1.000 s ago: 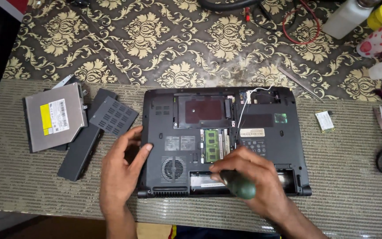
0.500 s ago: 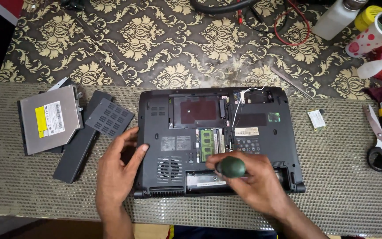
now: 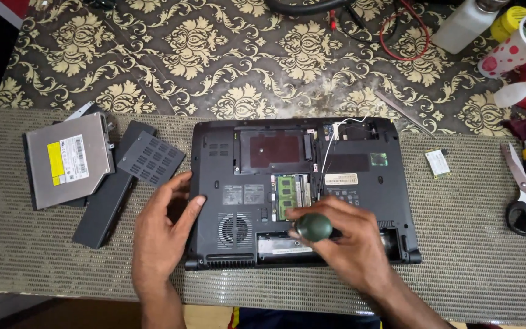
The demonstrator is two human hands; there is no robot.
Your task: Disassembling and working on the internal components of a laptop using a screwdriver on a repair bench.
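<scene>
Woven mat (image 3: 470,268) | right hand (image 3: 351,244) grips screwdriver (image 3: 313,226) | left hand (image 3: 162,228) steadies laptop (image 3: 299,183)

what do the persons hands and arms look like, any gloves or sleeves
Both are bare: the left hand and right hand wear no gloves, and no rings or watch show. Both forearms are uncovered to the bottom edge of the picture, with no sleeve in view. Nails look short and plain.

Black laptop (image 3: 302,189), dk-green screwdriver knob (image 3: 313,226), grey optical drive (image 3: 68,161) w/ yellow label, gold-damask cloth (image 3: 214,55).
</scene>
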